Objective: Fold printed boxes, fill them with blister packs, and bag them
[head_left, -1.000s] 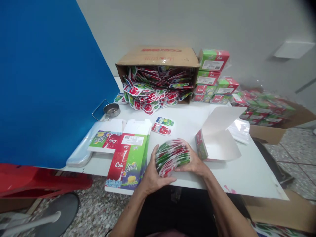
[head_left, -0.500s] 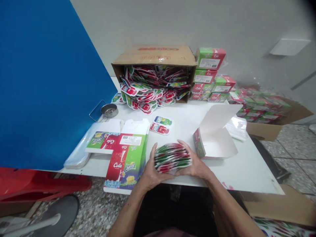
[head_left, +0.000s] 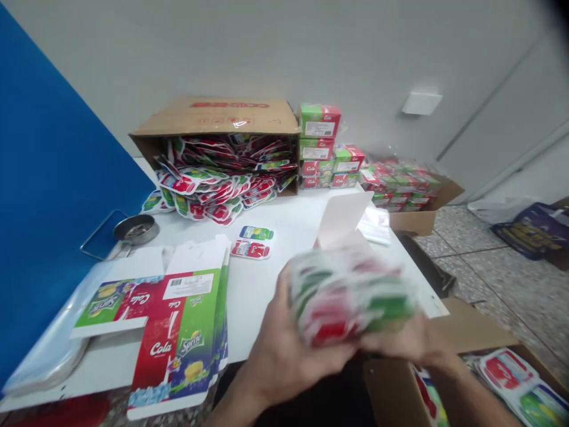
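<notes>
Both my hands grip a thick stack of red and green packets [head_left: 351, 293], blurred by motion, held in the air off the table's front right corner. My left hand [head_left: 288, 350] wraps the stack's left side from below. My right hand [head_left: 415, 344] holds its right underside. Behind the stack an open white carton [head_left: 344, 216] with its lid up stands on the white table [head_left: 284, 255]. Below the stack, a brown box [head_left: 395, 388] on the floor holds more packets [head_left: 511, 373].
Flat Cola and Sprite carton blanks [head_left: 182, 332] lie at the table's left front. Two loose packets [head_left: 253, 242] lie mid-table. A brown box on its side [head_left: 217, 127] spills packets at the back, beside stacked cartons [head_left: 322, 145]. A blue panel [head_left: 48, 207] stands left; a metal dish [head_left: 136, 228] sits near it.
My hands lifted the packet stack off the table and carried it right, toward the floor box. The view swung right and down.
</notes>
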`<state>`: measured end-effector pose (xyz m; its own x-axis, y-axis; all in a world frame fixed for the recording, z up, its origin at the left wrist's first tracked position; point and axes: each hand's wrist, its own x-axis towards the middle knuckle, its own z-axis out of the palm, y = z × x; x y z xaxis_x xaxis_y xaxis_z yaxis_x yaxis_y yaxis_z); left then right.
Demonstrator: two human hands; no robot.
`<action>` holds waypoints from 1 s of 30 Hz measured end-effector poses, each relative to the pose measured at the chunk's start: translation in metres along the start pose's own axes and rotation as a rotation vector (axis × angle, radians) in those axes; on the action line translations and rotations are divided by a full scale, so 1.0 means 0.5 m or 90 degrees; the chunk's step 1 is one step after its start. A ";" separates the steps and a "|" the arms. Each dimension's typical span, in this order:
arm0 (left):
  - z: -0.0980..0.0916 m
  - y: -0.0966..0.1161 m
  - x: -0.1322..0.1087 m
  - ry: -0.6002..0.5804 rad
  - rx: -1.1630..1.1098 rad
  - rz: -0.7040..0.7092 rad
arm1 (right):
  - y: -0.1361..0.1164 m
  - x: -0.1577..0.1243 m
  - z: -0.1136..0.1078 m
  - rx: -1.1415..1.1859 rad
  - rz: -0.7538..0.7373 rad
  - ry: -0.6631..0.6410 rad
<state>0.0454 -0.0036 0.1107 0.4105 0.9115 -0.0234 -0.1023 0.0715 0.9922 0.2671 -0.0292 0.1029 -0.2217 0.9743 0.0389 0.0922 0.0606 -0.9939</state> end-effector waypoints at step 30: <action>0.123 -0.093 0.294 0.157 0.435 -0.178 | 0.040 0.189 -0.174 -0.330 0.423 0.112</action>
<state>0.1659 0.1021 0.0687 0.1169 0.9658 -0.2314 0.5894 0.1201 0.7989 0.3325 0.0830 0.0956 0.1855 0.8597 -0.4760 0.5905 -0.4847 -0.6452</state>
